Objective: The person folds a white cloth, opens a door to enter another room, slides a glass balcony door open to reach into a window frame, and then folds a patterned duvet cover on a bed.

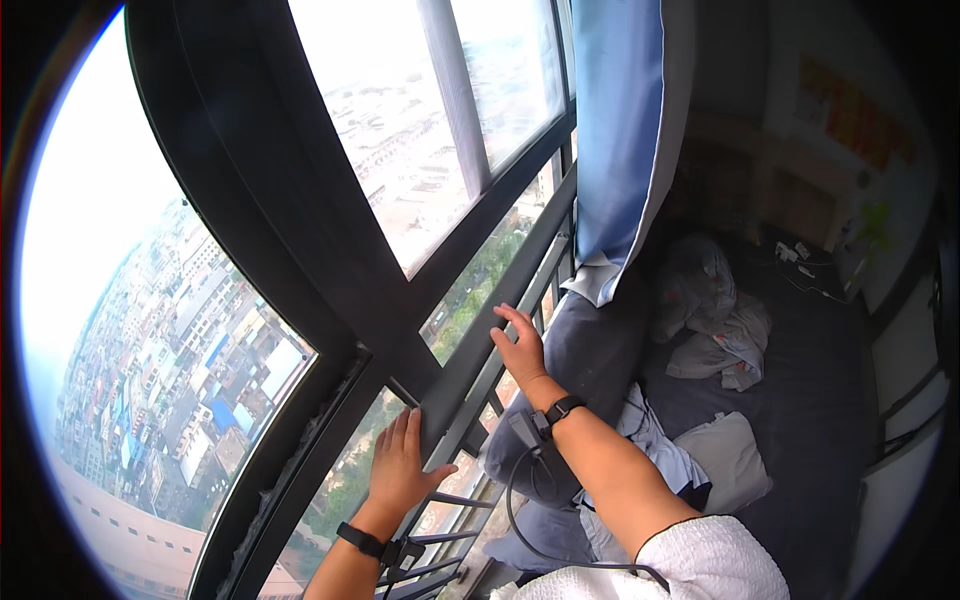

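Note:
Before me runs a dark metal railing (469, 352) along the inside of a window with a black frame (300, 240). My left hand (399, 461) lies flat against the railing's top bar, thumb spread out to the right; nothing is held in it. Further along, my right hand (519, 346) is at the same bar with its fingers loosely curved and apart. Whether its fingertips touch the bar I cannot tell. A black wrist strap (361, 540) with a small device is on the left wrist. Another strap (564, 409), with a device and cable, is on the right.
A blue curtain (619, 127) hangs beyond my right hand. Beside the railing is a bed with dark bedding (817, 420), a grey pillow (724, 461) and crumpled cloth (720, 322). White chargers with cables (795, 255) lie at its far end. City buildings (187, 390) show far below, outside.

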`<state>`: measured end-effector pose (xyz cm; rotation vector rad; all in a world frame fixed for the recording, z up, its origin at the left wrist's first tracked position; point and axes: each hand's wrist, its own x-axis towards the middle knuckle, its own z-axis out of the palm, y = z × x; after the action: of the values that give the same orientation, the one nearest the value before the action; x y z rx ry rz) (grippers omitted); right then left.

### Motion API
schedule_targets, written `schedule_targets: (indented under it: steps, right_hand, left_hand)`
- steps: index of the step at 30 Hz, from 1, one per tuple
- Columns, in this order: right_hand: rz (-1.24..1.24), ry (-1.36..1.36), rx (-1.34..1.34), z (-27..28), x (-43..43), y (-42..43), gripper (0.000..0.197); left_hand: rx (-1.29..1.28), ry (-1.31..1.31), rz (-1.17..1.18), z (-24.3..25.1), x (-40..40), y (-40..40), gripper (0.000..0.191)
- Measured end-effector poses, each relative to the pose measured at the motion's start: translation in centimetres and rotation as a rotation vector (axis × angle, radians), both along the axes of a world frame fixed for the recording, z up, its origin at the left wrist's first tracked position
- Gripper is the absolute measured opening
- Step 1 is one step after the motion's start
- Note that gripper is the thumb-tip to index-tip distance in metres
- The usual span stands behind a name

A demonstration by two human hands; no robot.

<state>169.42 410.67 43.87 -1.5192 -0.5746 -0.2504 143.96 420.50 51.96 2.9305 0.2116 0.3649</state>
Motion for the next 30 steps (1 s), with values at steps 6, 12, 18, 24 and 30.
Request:
schedule_targets:
  steps: [6,12,18,24,30]
  right_hand:
    - [-0.063,0.564,0.021,-15.5,-9.8,-12.9,0.02]
    - [-0.027,1.092,-0.192,-26.4,-15.9,-31.2,0.015]
    - [-0.411,1.354,-0.102,-30.5,-20.6,-45.3,0.044]
    - [-0.263,1.79,0.024,-38.2,-24.5,-54.2,0.022]
    - [-0.135,1.685,-0.061,-39.8,-25.0,-51.6,0.029]
  left_hand:
    - [0.006,-0.024,0.021,-0.9,0.8,-0.7,0.09]
    - [0.089,-0.048,0.073,-0.9,0.7,-1.6,0.083]
    - [0.167,-0.015,0.102,-1.2,0.6,-1.4,0.069]
    - [0.209,0.043,0.142,-0.2,0.9,-1.9,0.066]
    - [0.261,-0.028,0.111,-0.6,0.8,-2.1,0.057]
